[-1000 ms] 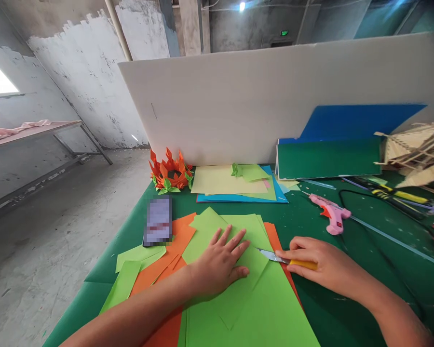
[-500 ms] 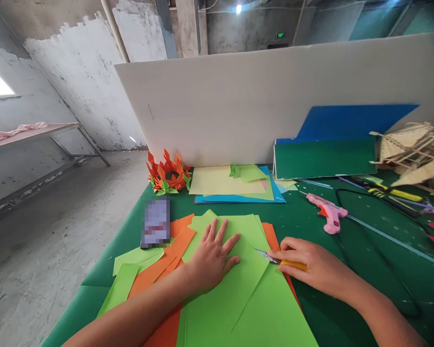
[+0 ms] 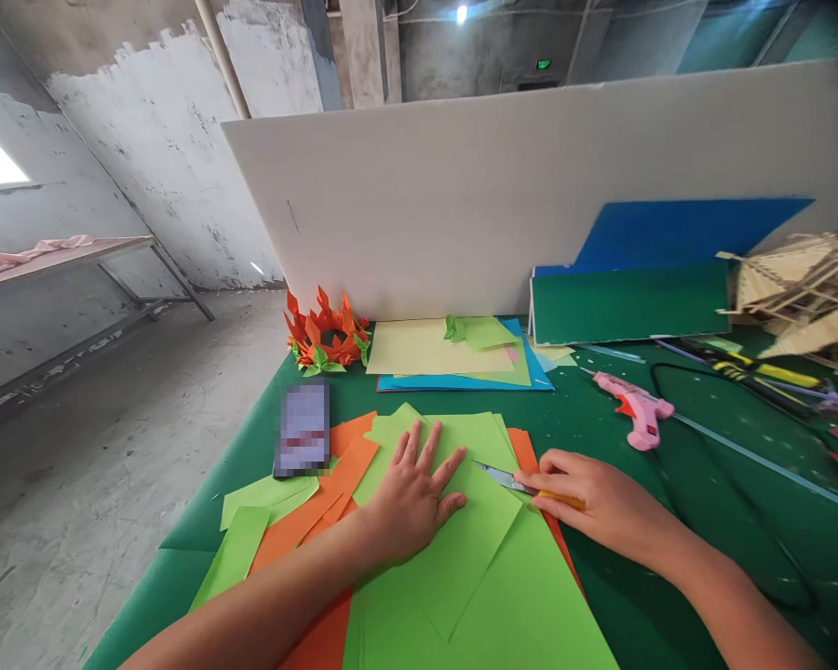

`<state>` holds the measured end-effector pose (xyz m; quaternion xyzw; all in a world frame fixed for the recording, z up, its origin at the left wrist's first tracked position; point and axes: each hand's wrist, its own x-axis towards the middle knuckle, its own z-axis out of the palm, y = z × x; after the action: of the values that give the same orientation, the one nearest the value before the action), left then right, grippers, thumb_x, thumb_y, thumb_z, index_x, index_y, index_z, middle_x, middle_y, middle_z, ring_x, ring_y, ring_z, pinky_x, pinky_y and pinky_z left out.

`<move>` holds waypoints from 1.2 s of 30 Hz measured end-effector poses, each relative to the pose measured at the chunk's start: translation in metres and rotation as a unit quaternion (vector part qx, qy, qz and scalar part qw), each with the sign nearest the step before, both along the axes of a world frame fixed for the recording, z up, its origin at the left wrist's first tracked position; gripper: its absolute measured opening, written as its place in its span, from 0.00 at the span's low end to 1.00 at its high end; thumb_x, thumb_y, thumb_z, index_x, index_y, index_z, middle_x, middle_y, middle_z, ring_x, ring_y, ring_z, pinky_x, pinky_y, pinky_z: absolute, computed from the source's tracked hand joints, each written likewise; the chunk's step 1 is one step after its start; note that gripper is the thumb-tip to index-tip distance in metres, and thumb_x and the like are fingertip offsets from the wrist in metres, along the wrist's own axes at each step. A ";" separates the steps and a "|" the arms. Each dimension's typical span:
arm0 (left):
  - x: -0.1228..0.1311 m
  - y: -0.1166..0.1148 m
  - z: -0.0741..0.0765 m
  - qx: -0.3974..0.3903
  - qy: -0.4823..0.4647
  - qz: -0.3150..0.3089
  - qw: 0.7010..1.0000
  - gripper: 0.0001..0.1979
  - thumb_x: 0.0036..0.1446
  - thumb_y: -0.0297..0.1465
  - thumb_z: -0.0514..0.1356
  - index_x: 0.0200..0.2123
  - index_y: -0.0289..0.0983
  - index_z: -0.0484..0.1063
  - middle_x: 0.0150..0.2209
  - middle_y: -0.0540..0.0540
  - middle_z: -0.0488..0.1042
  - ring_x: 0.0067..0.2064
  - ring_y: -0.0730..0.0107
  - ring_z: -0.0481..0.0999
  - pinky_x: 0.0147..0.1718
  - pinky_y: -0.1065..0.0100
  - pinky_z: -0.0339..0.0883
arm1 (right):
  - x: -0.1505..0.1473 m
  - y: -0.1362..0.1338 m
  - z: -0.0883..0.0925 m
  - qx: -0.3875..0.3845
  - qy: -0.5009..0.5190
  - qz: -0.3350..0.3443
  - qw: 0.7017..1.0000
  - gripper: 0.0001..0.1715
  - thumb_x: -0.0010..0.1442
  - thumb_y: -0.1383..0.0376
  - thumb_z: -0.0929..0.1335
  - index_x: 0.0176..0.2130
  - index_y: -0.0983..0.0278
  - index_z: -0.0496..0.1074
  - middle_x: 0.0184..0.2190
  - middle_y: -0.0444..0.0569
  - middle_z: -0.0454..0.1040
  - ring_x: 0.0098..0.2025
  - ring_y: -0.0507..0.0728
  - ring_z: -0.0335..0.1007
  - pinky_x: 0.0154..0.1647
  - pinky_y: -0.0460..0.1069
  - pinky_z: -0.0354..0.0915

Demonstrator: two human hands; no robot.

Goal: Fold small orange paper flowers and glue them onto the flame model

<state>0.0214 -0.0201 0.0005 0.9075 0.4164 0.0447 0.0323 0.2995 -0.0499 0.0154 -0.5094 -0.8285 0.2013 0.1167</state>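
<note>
My left hand (image 3: 419, 489) lies flat with fingers spread on a piece of light green paper (image 3: 461, 549), pressing it on a stack of green sheets (image 3: 531, 605). In my right hand (image 3: 579, 493) is a utility knife (image 3: 562, 500) with a yellow handle. Its bare blade (image 3: 501, 475) points left over the upper edge of the green piece, short of my left fingers. Whether the blade touches the paper I cannot tell. Orange paper (image 3: 523, 447) shows from under the green stack on both sides.
Beyond the paper stand an orange paper crown (image 3: 327, 335) and a blurred phone-like object (image 3: 303, 428). A pink glue gun (image 3: 635, 407) lies at the right, its cord curving past my right arm. A green board (image 3: 628, 305) and a wooden stick model (image 3: 810, 298) are behind it.
The knife has moved left and slightly up, nearer my left fingers, and more of its blade shows. My left hand stays in place on the paper.
</note>
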 end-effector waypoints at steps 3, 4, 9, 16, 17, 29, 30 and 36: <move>0.000 0.000 0.000 0.003 0.005 0.002 1.000 0.33 0.65 0.50 0.42 0.66 0.39 0.54 0.69 0.35 0.49 0.69 0.36 0.43 0.61 0.39 0.50 | -0.003 0.004 -0.001 0.017 -0.005 0.007 1.000 0.22 0.67 0.55 0.61 0.57 0.50 0.70 0.38 0.49 0.71 0.37 0.56 0.70 0.32 0.47 0.63; 0.000 0.000 0.001 0.001 0.009 0.003 1.000 0.34 0.65 0.50 0.41 0.67 0.38 0.54 0.69 0.34 0.48 0.69 0.36 0.43 0.62 0.40 0.50 | -0.004 0.005 -0.001 0.021 -0.008 0.009 1.000 0.22 0.67 0.55 0.61 0.57 0.50 0.70 0.38 0.49 0.71 0.38 0.56 0.70 0.32 0.47 0.63; 0.001 0.000 0.002 -0.009 0.019 0.007 1.000 0.37 0.65 0.51 0.42 0.67 0.31 0.52 0.69 0.32 0.48 0.69 0.39 0.42 0.64 0.42 0.45 | -0.006 0.010 -0.002 0.028 -0.015 0.005 0.999 0.22 0.67 0.56 0.60 0.57 0.51 0.70 0.38 0.49 0.71 0.36 0.55 0.69 0.31 0.47 0.62; 0.004 -0.001 0.013 -0.062 -0.005 -0.001 0.998 0.33 0.66 0.49 0.42 0.66 0.37 0.56 0.69 0.37 0.49 0.69 0.42 0.44 0.63 0.45 0.50 | 0.006 0.006 0.002 0.026 -0.024 0.029 0.999 0.21 0.67 0.55 0.61 0.56 0.50 0.70 0.37 0.48 0.71 0.37 0.55 0.69 0.33 0.48 0.62; 0.005 -0.001 0.014 -0.066 -0.010 -0.007 0.998 0.31 0.66 0.48 0.42 0.65 0.38 0.57 0.69 0.38 0.49 0.69 0.45 0.45 0.63 0.46 0.51 | 0.007 0.005 0.003 0.025 -0.028 0.032 0.999 0.20 0.67 0.56 0.62 0.56 0.50 0.70 0.37 0.48 0.70 0.37 0.55 0.69 0.33 0.48 0.62; 0.000 0.007 0.000 -0.019 -0.015 0.011 1.000 0.31 0.67 0.46 0.45 0.64 0.32 0.57 0.69 0.33 0.48 0.70 0.47 0.42 0.65 0.48 0.46 | -0.002 0.003 -0.005 0.027 -0.018 0.043 0.999 0.20 0.67 0.56 0.61 0.56 0.51 0.71 0.38 0.48 0.71 0.36 0.54 0.69 0.34 0.48 0.64; 0.000 0.007 0.000 -0.017 -0.012 0.011 1.000 0.31 0.67 0.46 0.44 0.65 0.32 0.56 0.69 0.33 0.48 0.70 0.47 0.42 0.65 0.47 0.47 | -0.001 0.003 -0.006 0.031 -0.016 0.041 0.999 0.20 0.67 0.56 0.61 0.56 0.51 0.71 0.38 0.48 0.71 0.36 0.54 0.69 0.34 0.48 0.64; -0.001 0.007 -0.003 -0.007 -0.003 0.004 1.000 0.32 0.67 0.47 0.41 0.65 0.33 0.54 0.69 0.33 0.47 0.70 0.47 0.42 0.65 0.47 0.48 | 0.004 0.002 -0.007 0.027 -0.012 0.022 0.999 0.20 0.68 0.57 0.61 0.57 0.49 0.70 0.39 0.47 0.71 0.39 0.55 0.70 0.34 0.48 0.65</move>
<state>0.0201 -0.0129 -0.0027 0.9055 0.4202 0.0445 0.0398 0.3038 -0.0475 0.0079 -0.4902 -0.8459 0.1751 0.1162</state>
